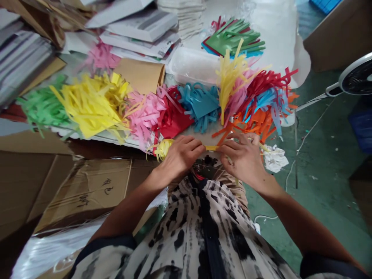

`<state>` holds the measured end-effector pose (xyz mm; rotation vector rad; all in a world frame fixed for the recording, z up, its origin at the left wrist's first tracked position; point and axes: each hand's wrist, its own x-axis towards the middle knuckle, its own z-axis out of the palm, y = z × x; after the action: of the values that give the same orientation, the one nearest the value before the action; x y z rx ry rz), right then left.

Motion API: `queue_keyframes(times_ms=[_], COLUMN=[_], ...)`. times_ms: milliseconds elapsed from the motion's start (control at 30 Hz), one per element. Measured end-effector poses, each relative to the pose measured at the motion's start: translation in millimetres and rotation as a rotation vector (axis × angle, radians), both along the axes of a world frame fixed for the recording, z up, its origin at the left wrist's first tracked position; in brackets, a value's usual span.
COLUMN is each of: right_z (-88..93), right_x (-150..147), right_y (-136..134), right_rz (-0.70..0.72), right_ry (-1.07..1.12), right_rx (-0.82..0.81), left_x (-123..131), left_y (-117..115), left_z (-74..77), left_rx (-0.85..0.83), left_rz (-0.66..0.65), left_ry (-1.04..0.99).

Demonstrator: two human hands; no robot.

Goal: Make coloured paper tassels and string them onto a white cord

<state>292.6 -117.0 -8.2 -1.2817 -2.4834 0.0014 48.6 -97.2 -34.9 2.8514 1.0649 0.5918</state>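
Observation:
My left hand (181, 155) and my right hand (242, 157) meet just above my lap, fingers pinched. Between them runs a narrow yellow paper strip (211, 147). Its rolled, fringed yellow end (161, 149) sticks out to the left of my left hand. Right behind the hands lie piles of fringed cut paper: orange (250, 122), red (171, 116), blue (200, 104), pink (143, 112) and yellow (90, 102).
A clear plastic box (193, 66) stands behind the coloured piles, with green paper cut-outs (232, 38) further back. Flattened cardboard (87, 190) lies at left. Books and papers (139, 27) are stacked at the back. A crumpled white paper (274, 158) and a fan (356, 77) are at right.

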Motion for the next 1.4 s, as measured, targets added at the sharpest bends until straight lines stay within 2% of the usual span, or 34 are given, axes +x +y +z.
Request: queue_keyframes(times_ms=[267, 467, 633, 800, 933, 1033, 1167, 1233, 1333, 1400], right_z=[-7.2, -9.8, -10.3, -9.7, -11.9, -15.3, -20.6, -22.2, -22.0, -20.8], right_x=[-12.7, -14.6, -11.8, -14.3, -14.1, -11.9, -7.5, -5.0, -2.9, -3.1], right_y=[7.1, 10.8, 17.4, 23.2, 20.9, 16.9, 13.8, 13.7, 13.4, 12.2], right_rz=[-0.009, -0.113, -0.133, -0.166, -0.177, -0.153, -0.013, 0.015, 0.029, 0.039], right_ry=[0.004, -0.013, -0.06, -0.148, -0.115, -0.036, 0.008, -0.006, -0.039, -0.052], right_rx=[-0.033, -0.092, -0.117, -0.088, -0.041, 0.01, 0.09, 0.114, 0.115, 0.139], left_x=[1.5, -4.1, -12.1, -11.0, -10.6, -14.1, -28.5, -40.0, -56.4, -60.7], left_y=[5.5, 8.9, 9.8, 9.4, 10.7, 13.7, 21.7, 25.7, 27.4, 24.6], left_z=[-10.5, 3.6, 11.1, 10.8, 12.4, 10.7, 6.3, 6.2, 9.4, 12.4], left_rx=[-0.049, -0.165, -0.275, -0.253, -0.234, -0.24, -0.208, -0.224, -0.241, -0.188], left_rz=[0.042, 0.169, 0.248, 0.33, 0.342, 0.262, 0.011, -0.065, -0.096, -0.057], left_ry=[-0.009, -0.018, -0.046, -0.008, 0.021, -0.012, 0.029, 0.045, 0.039, 0.053])
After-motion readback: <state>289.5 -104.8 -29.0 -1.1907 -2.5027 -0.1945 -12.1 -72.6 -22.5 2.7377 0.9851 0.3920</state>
